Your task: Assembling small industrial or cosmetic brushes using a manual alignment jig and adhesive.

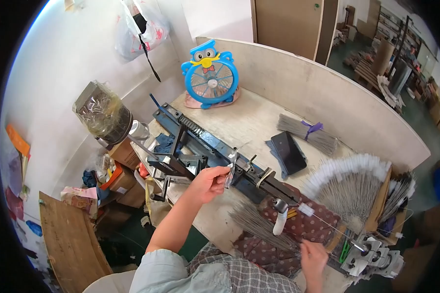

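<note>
My left hand (209,185) reaches over a long blue metal bench jig (215,146), its thumb and fingers pinched at a thin shiny piece (231,171) that I cannot make out clearly. My right hand (314,259) is closed at the lower right, beside the ends of a loose bundle of thin wires (259,224). What its fingers hold is too small to tell. A small white-bristled brush (306,210) sits at the jig's near end, its thin wire running toward a metal chuck (362,246). A white-wrapped handle (279,223) hangs beside it.
Many white-tipped wire brushes (352,195) lie fanned out at right. Behind the jig are a black phone (287,149), a wire bundle with a purple tie (308,132) and a blue fan (211,80). A hand crank (159,194) juts out left. A low partition (298,78) edges the table.
</note>
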The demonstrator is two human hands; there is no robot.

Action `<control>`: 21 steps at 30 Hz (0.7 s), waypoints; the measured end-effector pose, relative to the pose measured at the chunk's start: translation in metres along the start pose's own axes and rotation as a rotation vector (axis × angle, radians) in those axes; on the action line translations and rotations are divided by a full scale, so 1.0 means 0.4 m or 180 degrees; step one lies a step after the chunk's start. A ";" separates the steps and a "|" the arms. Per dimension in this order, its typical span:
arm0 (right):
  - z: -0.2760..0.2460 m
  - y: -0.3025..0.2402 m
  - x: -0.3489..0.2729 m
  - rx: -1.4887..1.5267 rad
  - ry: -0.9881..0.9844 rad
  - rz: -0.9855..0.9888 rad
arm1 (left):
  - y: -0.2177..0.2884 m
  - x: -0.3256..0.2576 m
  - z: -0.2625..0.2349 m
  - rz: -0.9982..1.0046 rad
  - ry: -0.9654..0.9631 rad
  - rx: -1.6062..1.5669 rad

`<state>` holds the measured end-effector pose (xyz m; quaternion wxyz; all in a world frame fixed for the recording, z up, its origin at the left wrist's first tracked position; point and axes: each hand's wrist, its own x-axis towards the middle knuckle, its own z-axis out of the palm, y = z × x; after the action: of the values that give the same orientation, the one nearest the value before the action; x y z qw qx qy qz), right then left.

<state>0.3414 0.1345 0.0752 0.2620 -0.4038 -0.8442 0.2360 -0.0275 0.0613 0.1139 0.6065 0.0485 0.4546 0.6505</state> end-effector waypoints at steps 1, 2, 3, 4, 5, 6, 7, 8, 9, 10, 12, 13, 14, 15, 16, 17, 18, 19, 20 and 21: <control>-0.026 0.018 -0.009 -0.0013 0.0005 0.0010 | 0.002 -0.006 0.008 0.0105 0.0177 0.0191; -0.053 0.042 -0.022 -0.0438 0.0190 0.0119 | 0.003 -0.011 0.013 0.0217 0.0368 0.0375; -0.073 0.061 -0.034 -0.0862 0.0375 0.0226 | 0.004 -0.014 0.016 0.0213 0.0368 0.0364; -0.087 0.075 -0.047 -0.0873 0.0371 0.0230 | 0.003 -0.016 0.020 0.0335 0.0472 0.0517; -0.097 0.086 -0.058 -0.1287 0.0499 0.0378 | 0.002 -0.016 0.022 0.0458 0.0576 0.0670; -0.105 0.099 -0.072 -0.1700 0.0627 0.0525 | 0.000 -0.016 0.021 0.0451 0.0573 0.0662; -0.112 0.101 -0.080 -0.1668 0.0374 0.0846 | 0.001 -0.016 0.019 0.0503 0.0568 0.0646; -0.108 0.102 -0.086 -0.1675 0.0375 0.0848 | 0.000 -0.016 0.017 0.0556 0.0564 0.0631; -0.102 0.098 -0.092 -0.1680 0.0201 0.0940 | -0.002 -0.016 0.013 0.0555 0.0560 0.0627; -0.097 0.089 -0.091 -0.1681 0.0031 0.1026 | -0.004 -0.013 0.006 0.0567 0.0592 0.0652; -0.093 0.082 -0.093 -0.1848 -0.0058 0.1097 | -0.004 -0.015 0.003 0.0593 0.0628 0.0670; -0.092 0.079 -0.095 -0.2020 -0.0149 0.1187 | -0.005 -0.013 0.006 0.0612 0.0618 0.0755; -0.091 0.075 -0.096 -0.2026 -0.0142 0.1182 | -0.005 -0.012 0.008 0.0634 0.0610 0.0839; -0.092 0.072 -0.096 -0.2001 -0.0114 0.1235 | -0.005 -0.011 0.009 0.0640 0.0605 0.0832; -0.094 0.070 -0.096 -0.1976 -0.0093 0.1284 | -0.006 -0.012 0.008 0.0667 0.0625 0.0869; -0.094 0.070 -0.096 -0.1985 -0.0093 0.1273 | -0.007 -0.012 0.008 0.0694 0.0644 0.0904; -0.094 0.072 -0.095 -0.1985 -0.0077 0.1300 | -0.008 -0.014 0.008 0.0698 0.0643 0.0890; -0.093 0.073 -0.095 -0.1982 -0.0058 0.1331 | -0.006 -0.017 0.008 0.0720 0.0673 0.0937; -0.095 0.073 -0.094 -0.1991 -0.0054 0.1325 | -0.006 -0.019 0.008 0.0742 0.0702 0.0983; -0.097 0.075 -0.094 -0.1997 -0.0164 0.1371 | -0.009 -0.017 0.003 0.0745 0.0697 0.0972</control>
<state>0.4028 0.1282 0.0765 0.0488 -0.6265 -0.7775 0.0259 -0.0224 0.0559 0.1157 0.4595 0.1213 0.6023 0.6414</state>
